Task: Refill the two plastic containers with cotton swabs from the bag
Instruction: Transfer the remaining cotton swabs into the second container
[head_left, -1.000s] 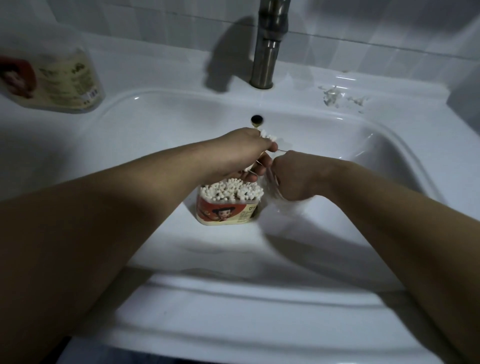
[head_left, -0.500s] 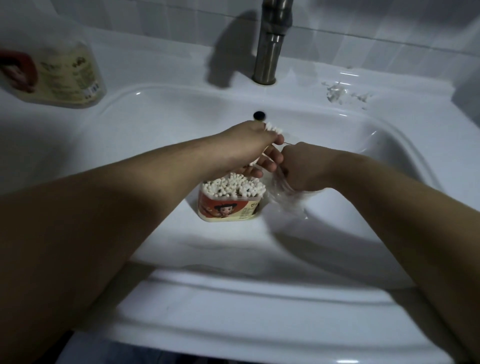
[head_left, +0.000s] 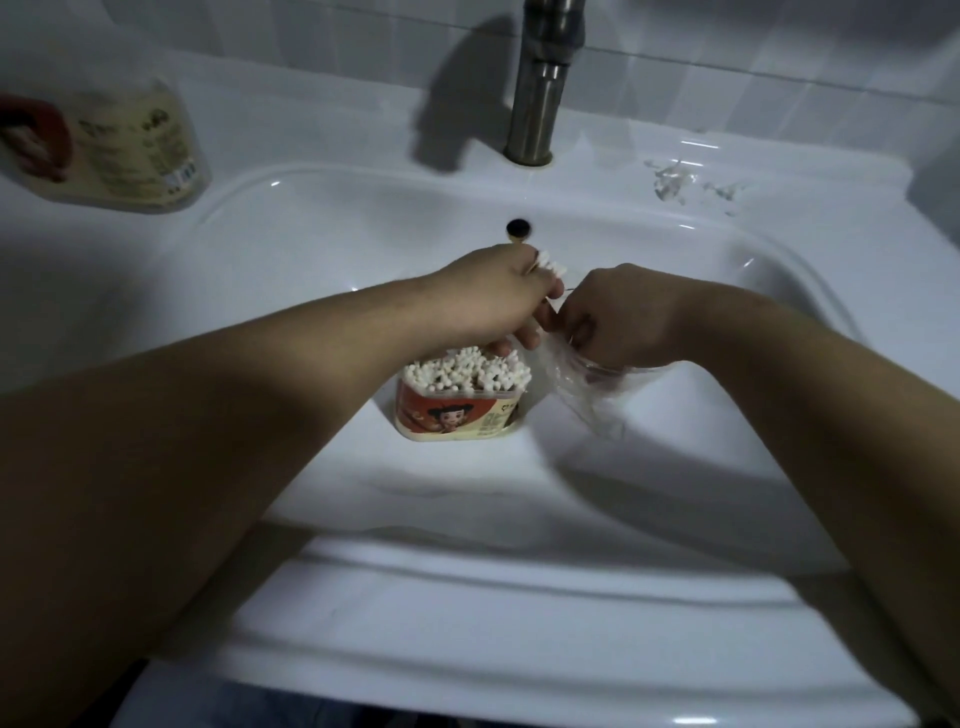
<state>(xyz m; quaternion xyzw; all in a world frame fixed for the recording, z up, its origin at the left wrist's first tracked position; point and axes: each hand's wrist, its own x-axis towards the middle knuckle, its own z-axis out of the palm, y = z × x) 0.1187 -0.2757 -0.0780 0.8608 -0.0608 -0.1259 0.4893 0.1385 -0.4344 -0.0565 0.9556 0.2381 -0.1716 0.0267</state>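
container (head_left: 460, 402) in sink (head_left: 311, 249), bag (head_left: 587, 384) right

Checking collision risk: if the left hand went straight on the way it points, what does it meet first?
Most likely the right hand, gripping the clear bag just beyond the fingers of the left hand, which holds cotton swabs; depth between them is unclear.

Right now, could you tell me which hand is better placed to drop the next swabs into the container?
Left. The left hand grips swabs just above the container; the right hand holds the bag.
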